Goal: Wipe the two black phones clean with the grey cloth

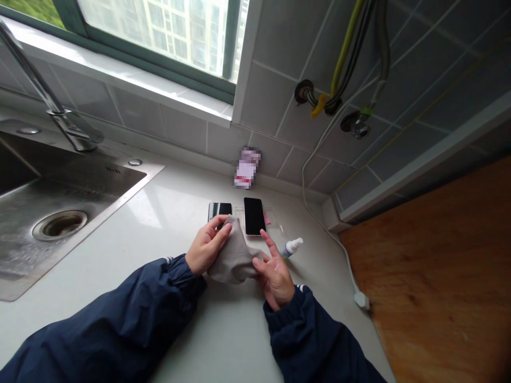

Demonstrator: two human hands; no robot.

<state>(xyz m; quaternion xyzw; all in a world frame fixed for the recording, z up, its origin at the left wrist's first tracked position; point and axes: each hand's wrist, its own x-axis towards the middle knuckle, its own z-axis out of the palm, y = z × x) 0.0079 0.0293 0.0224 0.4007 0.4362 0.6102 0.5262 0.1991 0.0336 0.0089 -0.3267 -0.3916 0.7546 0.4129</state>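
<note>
A grey cloth hangs bunched between my hands on the white countertop. My left hand grips its upper end. My right hand holds its other end, with the index finger raised. Just beyond the cloth, a black-screened smartphone lies face up on a clear plastic sheet. To its left, a second dark, glossy phone-like slab lies partly hidden behind my left hand. A small white spray bottle lies on its side near my right fingertips.
A steel sink with a drain and tall faucet is on the left. A blurred pink-and-white package leans against the tiled wall. Wall pipes, a white cable with plug, and a wooden surface are on the right.
</note>
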